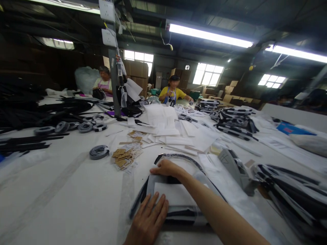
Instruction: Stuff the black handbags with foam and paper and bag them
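Note:
A dark bag (178, 213) lies flat on the white table before me, its curved handle (198, 162) pointing away. White wrapping sheet (176, 192) covers the bag's middle. My left hand (150, 216) presses on the sheet and the bag's left side, fingers stretched out flat. Reaching across from the right, my right hand (167, 168) has its fingers bent over the upper left edge of the sheet, near the handle's base. My right forearm hides part of the bag's right side.
Brown hang tags (122, 158) and a coiled grey strap (99, 152) lie beyond the bag. A grey tape dispenser (237, 170) stands to the right, near more dark bags (293, 194). White sheets (163, 119) are piled ahead. A co-worker (173, 92) sits across the table.

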A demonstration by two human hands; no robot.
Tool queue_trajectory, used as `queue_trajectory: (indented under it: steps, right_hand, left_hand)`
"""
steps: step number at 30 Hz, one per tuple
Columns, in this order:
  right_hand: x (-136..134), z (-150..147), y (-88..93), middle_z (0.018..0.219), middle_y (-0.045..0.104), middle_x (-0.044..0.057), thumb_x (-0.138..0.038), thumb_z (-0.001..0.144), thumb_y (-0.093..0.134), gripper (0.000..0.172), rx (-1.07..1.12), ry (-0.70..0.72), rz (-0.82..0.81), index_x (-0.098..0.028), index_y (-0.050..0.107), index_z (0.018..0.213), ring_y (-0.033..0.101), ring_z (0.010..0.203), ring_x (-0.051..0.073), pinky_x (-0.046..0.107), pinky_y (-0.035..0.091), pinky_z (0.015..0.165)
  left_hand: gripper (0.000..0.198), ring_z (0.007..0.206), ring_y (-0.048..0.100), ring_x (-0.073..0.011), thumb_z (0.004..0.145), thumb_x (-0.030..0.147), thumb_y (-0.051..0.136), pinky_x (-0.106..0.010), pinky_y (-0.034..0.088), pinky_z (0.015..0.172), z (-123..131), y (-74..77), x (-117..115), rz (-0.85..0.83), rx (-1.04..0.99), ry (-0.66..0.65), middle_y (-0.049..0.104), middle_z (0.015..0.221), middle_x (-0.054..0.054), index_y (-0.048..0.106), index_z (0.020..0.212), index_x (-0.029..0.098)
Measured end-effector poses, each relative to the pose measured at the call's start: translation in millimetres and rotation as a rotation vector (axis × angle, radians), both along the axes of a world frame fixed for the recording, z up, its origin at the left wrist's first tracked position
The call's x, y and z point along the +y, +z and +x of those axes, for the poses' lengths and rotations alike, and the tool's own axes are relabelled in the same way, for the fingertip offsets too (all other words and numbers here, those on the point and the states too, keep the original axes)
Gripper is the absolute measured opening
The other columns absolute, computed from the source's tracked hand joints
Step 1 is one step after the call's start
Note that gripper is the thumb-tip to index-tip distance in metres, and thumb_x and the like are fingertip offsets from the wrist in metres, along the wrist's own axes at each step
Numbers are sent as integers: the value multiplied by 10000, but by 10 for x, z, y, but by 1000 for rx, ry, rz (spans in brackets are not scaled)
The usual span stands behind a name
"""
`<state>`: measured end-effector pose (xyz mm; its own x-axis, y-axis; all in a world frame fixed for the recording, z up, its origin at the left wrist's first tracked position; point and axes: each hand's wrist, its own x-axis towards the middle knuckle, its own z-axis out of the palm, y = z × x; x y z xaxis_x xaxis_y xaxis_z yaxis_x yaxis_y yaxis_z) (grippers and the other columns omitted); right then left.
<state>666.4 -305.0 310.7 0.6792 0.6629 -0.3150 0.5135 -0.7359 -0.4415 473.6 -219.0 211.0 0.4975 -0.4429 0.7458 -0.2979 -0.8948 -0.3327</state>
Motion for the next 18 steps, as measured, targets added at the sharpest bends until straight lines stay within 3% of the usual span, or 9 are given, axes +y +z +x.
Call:
queue_trajectory:
  steps: [3,7,10,12,15,18]
  right_hand:
    - [-126,126,-13,810,710,13,-575,946,440,472,41,-23,43,-203,725,895,635,715,145,218,442,615]
    - [-213,190,-63,875,715,65,-409,964,450,359,-35,-107,47,-162,709,987,633,768,159,235,432,649]
    - [-175,96,-105,774,700,64,-550,918,486,466,-49,-75,42,-161,727,832,629,736,179,247,420,626]
    - [-134,20,-123,703,685,47,-657,794,610,502,-25,-28,27,-171,726,744,627,691,188,249,415,595]
    - [-99,-7,-136,767,711,20,-652,664,739,484,-13,-1,36,-199,744,833,652,750,195,232,429,609]
    - [-110,107,-144,841,735,1,-599,762,688,407,-15,-54,50,-225,742,912,680,802,173,202,454,636]
  left_hand:
    - [447,1335,483,-251,985,107,297,-466,259,1206,7,-12,1,-21,2,-3,525,1444,-68,601,1304,185]
    - [452,1336,482,-253,990,117,283,-475,235,1213,28,-71,-28,-38,-6,-11,533,1436,-67,610,1292,188]
    - [436,1333,487,-247,997,138,290,-485,223,1218,64,-123,-63,-97,-56,3,566,1403,-55,636,1255,201]
    - [399,1327,495,-239,999,159,329,-480,228,1219,84,-114,-70,-110,-79,7,599,1364,-51,654,1226,212]
    - [363,1323,500,-224,999,183,369,-452,220,1227,85,-20,-37,-62,-103,-15,652,1291,-42,674,1194,219]
    - [365,1304,519,-202,1002,195,368,-423,195,1236,64,78,13,2,-66,-23,668,1265,-30,667,1210,227]
